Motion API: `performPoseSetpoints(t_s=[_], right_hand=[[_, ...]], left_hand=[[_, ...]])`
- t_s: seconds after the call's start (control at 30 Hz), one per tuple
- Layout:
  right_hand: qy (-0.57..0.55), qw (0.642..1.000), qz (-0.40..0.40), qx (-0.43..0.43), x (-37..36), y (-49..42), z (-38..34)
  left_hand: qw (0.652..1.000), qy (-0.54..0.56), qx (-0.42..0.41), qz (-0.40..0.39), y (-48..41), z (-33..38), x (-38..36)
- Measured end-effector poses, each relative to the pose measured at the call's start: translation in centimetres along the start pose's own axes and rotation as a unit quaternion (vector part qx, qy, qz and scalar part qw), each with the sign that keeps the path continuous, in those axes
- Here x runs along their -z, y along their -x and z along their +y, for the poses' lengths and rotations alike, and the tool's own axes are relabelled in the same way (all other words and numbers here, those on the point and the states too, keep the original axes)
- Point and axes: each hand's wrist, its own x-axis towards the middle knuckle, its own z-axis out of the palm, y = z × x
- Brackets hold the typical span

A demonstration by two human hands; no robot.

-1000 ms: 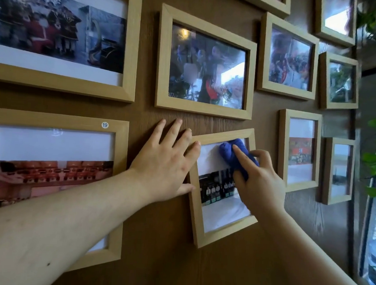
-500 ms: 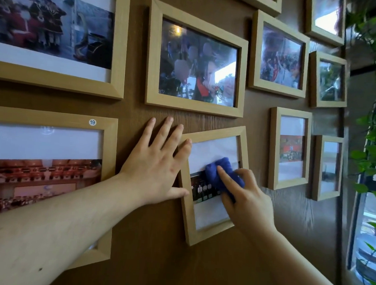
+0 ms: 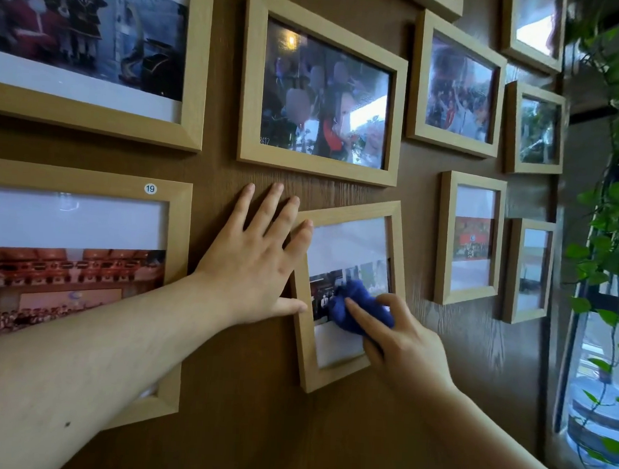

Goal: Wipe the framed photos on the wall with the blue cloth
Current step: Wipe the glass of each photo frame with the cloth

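A small light-wood framed photo (image 3: 342, 377) hangs tilted on the brown wood wall, low in the middle. My right hand (image 3: 403, 341) presses a bunched blue cloth (image 3: 359, 308) against the middle of its glass. My left hand (image 3: 255, 263) lies flat on the wall with fingers spread, its thumb and little finger touching the frame's left edge. Several more wood-framed photos hang around: a wide one (image 3: 320, 90) right above, a large one marked 19 (image 3: 82, 256) at the left, and a narrow one (image 3: 470, 240) at the right.
Green trailing plant leaves (image 3: 614, 202) hang along the right edge beside a window. A large water bottle (image 3: 593, 422) stands at the lower right behind the glass. Bare brown wall (image 3: 252, 430) lies below the frames.
My right hand has slid the blue cloth down the glass, from the top of the photo to its middle. My left hand has stayed on the wall at the frame's left edge.
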Motion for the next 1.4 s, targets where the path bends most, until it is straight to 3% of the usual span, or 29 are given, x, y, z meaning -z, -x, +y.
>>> performPoseSetpoints(t_s=[0.17,0.37,0.53,0.9,1.1,1.27,1.4], right_hand=[[0.020,0.997,-0.010,-0.079,-0.1,1.2,2.0],[0.038,0.991,-0.108,0.065,-0.3,2.1,-0.3],[0.060,0.980,-0.163,0.094,-0.3,3.1,0.1],[0.102,0.985,-0.130,-0.057,2.1,3.7,2.8],[0.067,0.995,-0.059,-0.046,5.3,0.2,0.3],[0.054,0.998,0.000,0.014,8.5,-5.4,-2.1],[0.056,0.996,0.063,0.039,11.0,-11.0,-4.0]], left_hand=[[1.000,0.006,0.002,-0.001,0.0,0.0,0.0],[1.000,0.001,0.003,0.001,0.0,0.1,0.0],[1.000,-0.002,0.001,0.004,0.0,-0.1,0.0],[1.000,-0.003,0.014,-0.025,0.1,0.3,0.4],[0.999,0.024,0.012,-0.033,1.2,-0.1,2.5],[0.998,0.029,-0.003,0.050,1.8,-2.1,5.7],[0.997,-0.011,0.037,0.067,0.9,-5.8,8.7]])
